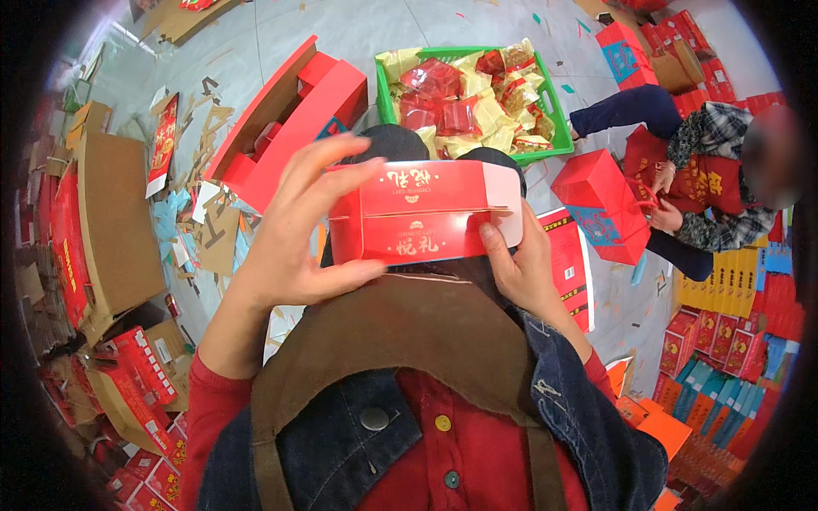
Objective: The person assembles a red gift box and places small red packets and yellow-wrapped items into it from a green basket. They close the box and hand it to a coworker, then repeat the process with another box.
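Observation:
A small red cardboard gift box [418,198] with pale printed writing lies across my lap area. Its right end has a flap [503,185] standing out, showing a white inner face. My left hand [284,236] spans the box's left end, with the thumb along the near edge and the fingers over the far edge. My right hand [527,271] grips the right end, thumb on the near corner beside the flap. Just beyond the box, a green plastic crate [562,131] holds yellow and red wrapped packets [441,96].
A large open red carton [339,86] stands left of the crate. Paper and cardboard scraps [211,236] litter the floor. At right, a seated person [696,166] handles a red gift box [601,204]. Cartons [118,217] stand at left; colourful boxes [716,402] are stacked at right.

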### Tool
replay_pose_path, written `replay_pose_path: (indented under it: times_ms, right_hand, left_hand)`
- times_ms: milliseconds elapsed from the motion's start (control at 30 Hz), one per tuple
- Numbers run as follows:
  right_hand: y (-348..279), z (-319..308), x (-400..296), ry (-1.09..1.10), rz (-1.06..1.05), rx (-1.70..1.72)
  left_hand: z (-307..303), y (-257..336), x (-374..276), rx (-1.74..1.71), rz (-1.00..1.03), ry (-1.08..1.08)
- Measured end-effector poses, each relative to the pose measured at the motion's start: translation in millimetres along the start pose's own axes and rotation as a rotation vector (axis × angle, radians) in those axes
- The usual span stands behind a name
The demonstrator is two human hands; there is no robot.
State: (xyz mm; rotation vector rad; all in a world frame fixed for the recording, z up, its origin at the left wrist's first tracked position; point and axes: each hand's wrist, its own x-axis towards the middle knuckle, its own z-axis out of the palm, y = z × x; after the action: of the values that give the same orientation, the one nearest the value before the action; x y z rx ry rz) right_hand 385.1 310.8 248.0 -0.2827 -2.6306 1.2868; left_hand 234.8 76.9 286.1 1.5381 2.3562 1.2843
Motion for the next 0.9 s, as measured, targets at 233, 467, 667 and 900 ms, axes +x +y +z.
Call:
replay_pose_path:
  times_ms: [233, 467, 667, 900]
  right_hand:
    - [7, -1, 0, 0.001, -0.094, 0.014]
    - [8, -9, 4, -0.019, -0.055, 0.068]
    - [5, -8, 5, -0.019, -0.142, -0.101]
    - [1, -8, 4, -0.027, -0.114, -0.079]
  left_hand:
    - [41, 43, 69, 0.413, 0.101, -0.473]
    - [66, 39, 73, 0.43, 0.096, -0.516]
    - [72, 40, 77, 0.447, 0.055, -0.501]
    - [72, 39, 75, 0.434, 0.013, -0.485]
